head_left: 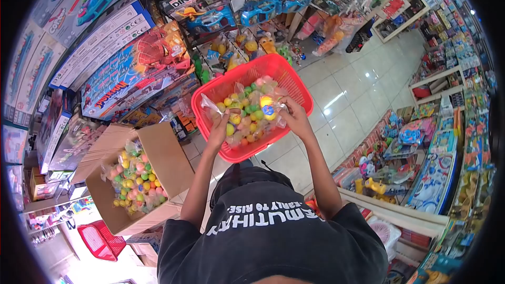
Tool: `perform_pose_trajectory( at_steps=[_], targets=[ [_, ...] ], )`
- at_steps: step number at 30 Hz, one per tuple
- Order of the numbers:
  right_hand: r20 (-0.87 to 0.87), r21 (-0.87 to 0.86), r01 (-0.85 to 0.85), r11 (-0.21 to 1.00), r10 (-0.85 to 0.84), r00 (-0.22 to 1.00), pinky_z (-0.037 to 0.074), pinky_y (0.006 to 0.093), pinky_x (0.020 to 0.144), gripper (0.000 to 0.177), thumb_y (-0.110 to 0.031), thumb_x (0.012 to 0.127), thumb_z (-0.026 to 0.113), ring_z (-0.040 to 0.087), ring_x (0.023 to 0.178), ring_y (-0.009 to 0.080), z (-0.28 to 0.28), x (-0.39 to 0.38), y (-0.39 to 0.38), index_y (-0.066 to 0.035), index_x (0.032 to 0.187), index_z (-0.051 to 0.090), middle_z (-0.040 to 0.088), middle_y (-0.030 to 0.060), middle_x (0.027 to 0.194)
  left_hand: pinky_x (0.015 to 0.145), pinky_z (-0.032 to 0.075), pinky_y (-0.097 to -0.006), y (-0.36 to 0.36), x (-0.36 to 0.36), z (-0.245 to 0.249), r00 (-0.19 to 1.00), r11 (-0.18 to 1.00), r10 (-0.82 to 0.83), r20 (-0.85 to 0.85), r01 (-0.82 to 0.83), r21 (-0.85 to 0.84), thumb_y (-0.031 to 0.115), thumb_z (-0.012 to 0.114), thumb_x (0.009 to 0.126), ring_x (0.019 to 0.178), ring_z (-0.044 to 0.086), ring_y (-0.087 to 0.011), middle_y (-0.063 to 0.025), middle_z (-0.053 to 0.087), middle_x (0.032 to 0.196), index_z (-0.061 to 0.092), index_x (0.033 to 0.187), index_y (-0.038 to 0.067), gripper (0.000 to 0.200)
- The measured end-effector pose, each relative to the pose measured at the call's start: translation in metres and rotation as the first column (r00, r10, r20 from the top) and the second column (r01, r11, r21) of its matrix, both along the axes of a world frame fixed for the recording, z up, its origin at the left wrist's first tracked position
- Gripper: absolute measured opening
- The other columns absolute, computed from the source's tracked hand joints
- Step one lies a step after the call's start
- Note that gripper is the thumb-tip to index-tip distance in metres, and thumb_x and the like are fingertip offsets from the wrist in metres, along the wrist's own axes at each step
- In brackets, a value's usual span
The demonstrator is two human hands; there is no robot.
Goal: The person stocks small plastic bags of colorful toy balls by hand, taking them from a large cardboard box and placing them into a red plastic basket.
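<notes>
Red basket — one — holds bagged balls beneath two hands gripping clear plastic.

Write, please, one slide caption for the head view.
Fingers hold clear plastic above a red basket of colourful balls.

The right red basket is glossy plastic, its ball packets crinkly clear film; the left carton is matt cardboard, the floor tiles smooth, glossy.
</notes>
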State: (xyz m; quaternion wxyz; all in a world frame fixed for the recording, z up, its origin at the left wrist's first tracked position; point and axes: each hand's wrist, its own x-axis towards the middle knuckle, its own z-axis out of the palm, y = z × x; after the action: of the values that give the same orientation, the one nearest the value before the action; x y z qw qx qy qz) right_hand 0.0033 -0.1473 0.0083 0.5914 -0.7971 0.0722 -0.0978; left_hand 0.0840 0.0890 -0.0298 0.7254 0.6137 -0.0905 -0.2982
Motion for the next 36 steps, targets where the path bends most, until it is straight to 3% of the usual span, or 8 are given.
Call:
perform_pose_trajectory(
  at_steps=[4, 11, 18, 21, 26, 30, 32, 36],
  targets=[
    [0.025, -0.015, 0.017, 1.0, -0.017, 1.0, 0.046, 0.0271, 0.064, 0.016, -0.004, 0.079, 0.056, 0.056, 0.074, 0.0113, -0.001, 0.043, -0.017, -0.002, 0.093, 0.05, 0.055, 0.0057, 0.08, 0.082, 0.039, -0.0255, -0.009, 0.021, -0.009, 0.997, 0.999, 0.041, -0.07, -0.04, 0.022, 0.038, 0.032, 0.095, 0.088, 0.05, -0.0124, -0.0053, 0.054, 0.096, 0.057, 0.104, 0.005, 0.043],
    [0.025, -0.03, -0.066, 0.997, 0.067, 0.997, 0.045, 0.0274, 0.063, 0.016, -0.007, 0.075, 0.06, 0.057, 0.073, 0.0156, -0.052, 0.11, -0.027, -0.002, 0.088, 0.052, 0.056, 0.0073, 0.079, 0.08, 0.04, -0.0265, -0.015, 0.038, -0.02, 0.985, 0.951, 0.085, 0.152, -0.126, 0.281, 0.039, 0.034, 0.095, 0.085, 0.053, -0.0136, -0.0061, 0.058, 0.097, 0.059, 0.104, 0.004, 0.045],
    [-0.047, -0.407, -0.227, 0.885, 0.228, 0.973, 0.044, 0.0348, 0.06, 0.02, -0.009, 0.066, 0.066, 0.057, 0.067, 0.0275, -0.102, 0.131, -0.02, -0.003, 0.076, 0.05, 0.055, 0.0105, 0.071, 0.079, 0.038, -0.026, -0.019, 0.046, -0.033, 0.978, 0.968, 0.158, 0.137, -0.181, 0.176, 0.026, 0.044, 0.093, 0.084, 0.049, -0.0117, -0.0053, 0.056, 0.088, 0.06, 0.105, 0.001, 0.032],
    [-0.101, -0.7, -0.276, 0.659, 0.291, 0.951, 0.045, 0.0389, 0.068, 0.021, -0.008, 0.064, 0.065, 0.055, 0.081, 0.0295, -0.119, 0.131, -0.024, -0.005, 0.079, 0.05, 0.055, 0.01, 0.083, 0.07, 0.039, -0.0274, -0.022, 0.05, -0.042, 0.958, 0.952, 0.167, 0.235, -0.218, 0.214, 0.023, 0.046, 0.091, 0.077, 0.049, -0.0115, -0.0059, 0.055, 0.081, 0.06, 0.105, 0.003, 0.028],
    [-0.243, -0.703, -0.367, 0.61, 0.279, 0.929, 0.045, 0.0405, 0.072, 0.019, -0.008, 0.066, 0.063, 0.055, 0.088, 0.0309, -0.136, 0.127, -0.03, -0.007, 0.08, 0.05, 0.056, 0.0106, 0.086, 0.064, 0.039, -0.0307, -0.037, 0.058, -0.06, 0.942, 0.903, 0.152, 0.3, -0.255, 0.345, 0.023, 0.049, 0.089, 0.07, 0.05, -0.0155, -0.0096, 0.052, 0.073, 0.058, 0.1, 0.0, 0.027],
    [-0.207, -0.684, -0.359, 0.635, 0.303, 0.93, 0.045, 0.0401, 0.076, 0.03, -0.007, 0.067, 0.062, 0.055, 0.09, 0.0299, -0.14, 0.121, -0.029, -0.011, 0.095, 0.054, 0.058, 0.0084, 0.095, 0.067, 0.041, -0.0334, -0.059, 0.066, -0.039, 0.96, 0.775, 0.023, 0.279, -0.193, 0.602, 0.02, 0.051, 0.087, 0.073, 0.055, -0.0228, -0.0149, 0.056, 0.076, 0.056, 0.097, -0.003, 0.026],
    [-0.251, -0.697, -0.423, 0.579, 0.355, 0.901, 0.044, 0.0433, 0.081, 0.051, -0.008, 0.066, 0.063, 0.053, 0.095, 0.0275, -0.146, 0.115, -0.029, -0.018, 0.115, 0.051, 0.056, 0.0054, 0.104, 0.072, 0.042, -0.0337, -0.071, 0.075, -0.065, 0.955, 0.843, 0.044, 0.294, -0.193, 0.502, 0.02, 0.051, 0.086, 0.08, 0.057, -0.0246, -0.0163, 0.058, 0.082, 0.055, 0.1, -0.002, 0.026],
    [-0.32, -0.744, -0.455, 0.49, 0.337, 0.885, 0.039, 0.0481, 0.084, 0.056, -0.014, 0.065, 0.067, 0.047, 0.104, 0.0276, -0.14, 0.103, -0.024, -0.019, 0.118, 0.048, 0.049, 0.005, 0.117, 0.084, 0.042, -0.0336, -0.095, 0.09, -0.073, 0.927, 0.886, 0.092, 0.363, -0.242, 0.395, 0.018, 0.05, 0.085, 0.098, 0.058, -0.0288, -0.0196, 0.059, 0.1, 0.054, 0.11, 0.002, 0.03]
  ],
)
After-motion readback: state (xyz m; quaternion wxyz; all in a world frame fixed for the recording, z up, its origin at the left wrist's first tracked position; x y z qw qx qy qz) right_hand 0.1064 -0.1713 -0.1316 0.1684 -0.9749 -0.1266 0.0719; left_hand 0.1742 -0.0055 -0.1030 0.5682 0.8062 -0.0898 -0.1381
